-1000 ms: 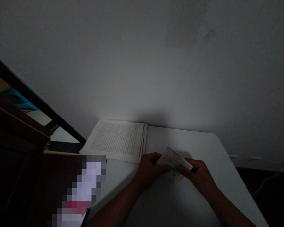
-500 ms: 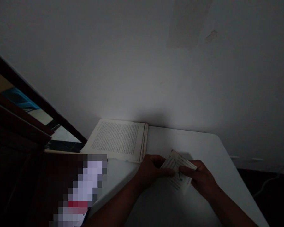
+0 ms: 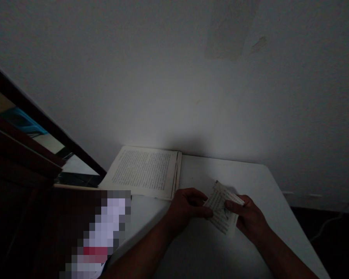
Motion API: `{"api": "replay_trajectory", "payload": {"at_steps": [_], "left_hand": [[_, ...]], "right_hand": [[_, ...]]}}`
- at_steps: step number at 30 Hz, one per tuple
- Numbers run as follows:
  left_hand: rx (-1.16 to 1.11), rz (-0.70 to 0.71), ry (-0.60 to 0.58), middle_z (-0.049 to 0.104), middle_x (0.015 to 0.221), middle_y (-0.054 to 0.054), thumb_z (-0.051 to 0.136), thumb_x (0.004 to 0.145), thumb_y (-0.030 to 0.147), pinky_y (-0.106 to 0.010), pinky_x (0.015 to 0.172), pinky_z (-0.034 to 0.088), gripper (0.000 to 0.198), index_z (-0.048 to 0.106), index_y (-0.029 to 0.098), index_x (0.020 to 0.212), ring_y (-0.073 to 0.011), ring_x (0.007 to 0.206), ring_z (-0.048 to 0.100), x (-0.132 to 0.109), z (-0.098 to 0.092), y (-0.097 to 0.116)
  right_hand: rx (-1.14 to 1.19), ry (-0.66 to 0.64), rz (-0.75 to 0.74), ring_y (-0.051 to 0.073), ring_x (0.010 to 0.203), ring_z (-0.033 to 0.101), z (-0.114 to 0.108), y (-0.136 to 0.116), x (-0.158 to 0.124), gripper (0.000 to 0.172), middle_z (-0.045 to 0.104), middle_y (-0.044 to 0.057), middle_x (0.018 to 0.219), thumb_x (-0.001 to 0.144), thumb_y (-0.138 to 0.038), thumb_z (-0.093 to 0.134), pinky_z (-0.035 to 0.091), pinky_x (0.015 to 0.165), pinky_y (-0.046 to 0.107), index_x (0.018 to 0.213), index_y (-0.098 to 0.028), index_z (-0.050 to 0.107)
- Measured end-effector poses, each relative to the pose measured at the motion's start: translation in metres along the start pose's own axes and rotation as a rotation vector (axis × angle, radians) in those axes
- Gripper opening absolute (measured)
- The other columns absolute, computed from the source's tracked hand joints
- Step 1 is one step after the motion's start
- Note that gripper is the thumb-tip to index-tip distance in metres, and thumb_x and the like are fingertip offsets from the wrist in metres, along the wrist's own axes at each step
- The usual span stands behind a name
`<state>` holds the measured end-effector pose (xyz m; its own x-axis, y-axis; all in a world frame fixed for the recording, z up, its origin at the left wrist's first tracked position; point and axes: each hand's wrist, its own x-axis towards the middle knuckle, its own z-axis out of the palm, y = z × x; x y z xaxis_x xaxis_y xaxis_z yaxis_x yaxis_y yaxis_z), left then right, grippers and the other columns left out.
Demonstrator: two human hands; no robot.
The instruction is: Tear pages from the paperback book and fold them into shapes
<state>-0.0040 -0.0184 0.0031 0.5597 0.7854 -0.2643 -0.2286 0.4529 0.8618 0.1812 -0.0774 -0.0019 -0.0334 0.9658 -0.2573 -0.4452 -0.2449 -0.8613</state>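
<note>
Head camera looks down at my two hands over the white tabletop (image 3: 258, 176), in weak light. Between them I hold a small piece of printed paper (image 3: 221, 211), which seems folded. It is near the middle of the tabletop, a little toward its right edge, and I cannot tell if its lower corner touches the surface.

My left hand (image 3: 186, 207) is curled, and its thumb and fingers pinch the left edge of the paper. My right hand (image 3: 250, 219) is also nearly closed: the index finger lies on top of the right edge, and the thumb is hidden below, I think.

An open book (image 3: 144, 172) lies flat at the far left corner of the tabletop, near my left hand but apart from it, against the wall (image 3: 168, 77).

I judge the paper very light, thin and soft. It bends at once and can tear if I pull the two edges apart too hard. The best place to hold it is at the edges or along a fold, where it is stiffer, with the finger pads and little force.
</note>
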Motion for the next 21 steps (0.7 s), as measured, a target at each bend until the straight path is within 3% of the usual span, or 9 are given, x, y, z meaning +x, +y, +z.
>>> {"api": "replay_trajectory", "payload": {"at_steps": [9,15,21], "left_hand": [[0.177,0.023,-0.084,0.064,0.057,-0.003,0.075,0.064,0.030,-0.025,0.061,0.045,0.019,0.069,0.012,0.060,-0.0123,0.055,0.057,-0.0021,-0.0039,0.0061],[0.120,0.068,-0.209,0.064,0.057,-0.001,0.075,0.064,0.024,-0.023,0.062,0.044,0.014,0.069,0.013,0.057,-0.0121,0.058,0.057,-0.0058,-0.0027,0.0075],[0.123,0.077,-0.208,0.065,0.060,-0.002,0.073,0.067,0.024,-0.023,0.062,0.043,0.012,0.070,0.014,0.061,-0.0116,0.058,0.057,-0.0043,-0.0051,0.0055]], "right_hand": [[0.000,0.021,-0.018,0.028,0.067,0.067,-0.0025,-0.0058,-0.0032,0.022,0.072,0.011,0.071,0.064,-0.031,0.075,0.051,0.064,0.040,0.078,-0.013,0.074],[0.037,-0.007,-0.011,0.026,0.065,0.067,0.0018,-0.0050,-0.0024,0.016,0.072,0.010,0.067,0.063,-0.029,0.075,0.051,0.065,0.040,0.067,-0.014,0.073],[0.036,0.008,-0.008,0.027,0.065,0.067,0.0046,-0.0083,-0.0036,0.018,0.071,0.010,0.067,0.062,-0.029,0.076,0.051,0.063,0.040,0.069,-0.013,0.073]]}}
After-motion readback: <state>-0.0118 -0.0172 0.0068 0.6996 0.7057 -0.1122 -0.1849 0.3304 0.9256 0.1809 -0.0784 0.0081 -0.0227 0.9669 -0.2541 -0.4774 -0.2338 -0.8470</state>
